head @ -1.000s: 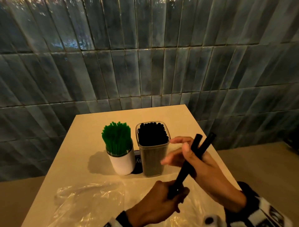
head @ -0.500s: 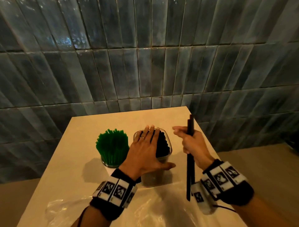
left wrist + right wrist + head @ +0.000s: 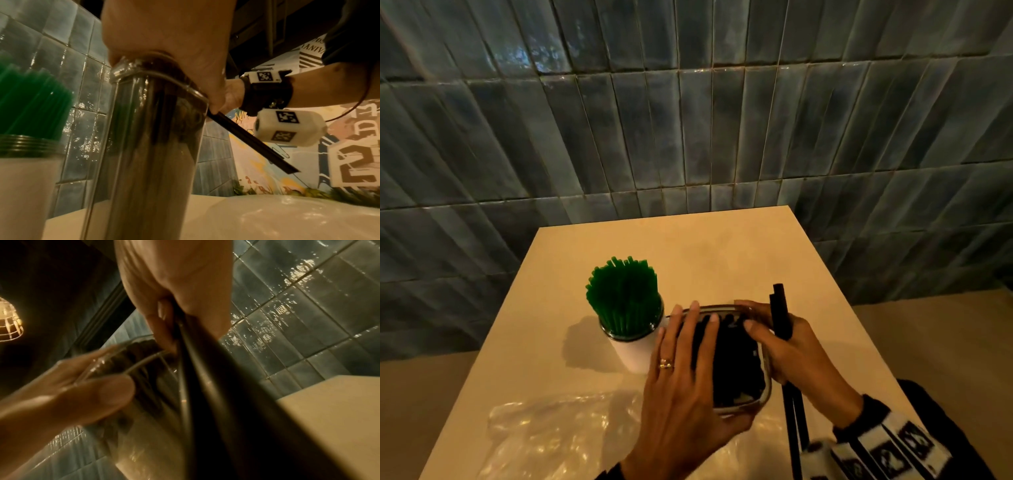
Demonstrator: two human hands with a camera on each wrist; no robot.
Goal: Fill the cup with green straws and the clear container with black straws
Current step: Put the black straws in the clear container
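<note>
A white cup (image 3: 635, 356) packed with green straws (image 3: 623, 298) stands left of the clear container (image 3: 765, 383), which is full of black straws (image 3: 736, 359). My left hand (image 3: 685, 366) lies flat over the container's top, fingers straight, thumb along its near side. My right hand (image 3: 791, 349) grips two loose black straws (image 3: 780, 315) upright at the container's right side, and its forefinger and thumb touch the rim. In the left wrist view my palm (image 3: 164, 32) sits on the container (image 3: 148, 146) mouth. The held straws (image 3: 216, 386) fill the right wrist view.
A crumpled clear plastic bag (image 3: 558, 431) lies on the beige table (image 3: 688, 246) in front of the cup. A blue tiled wall (image 3: 688, 120) stands right behind the table. The table's right edge falls close beside my right hand.
My left hand let go of the two black straws and went flat onto the container's top. My right hand carried the straws left to the container's rim.
</note>
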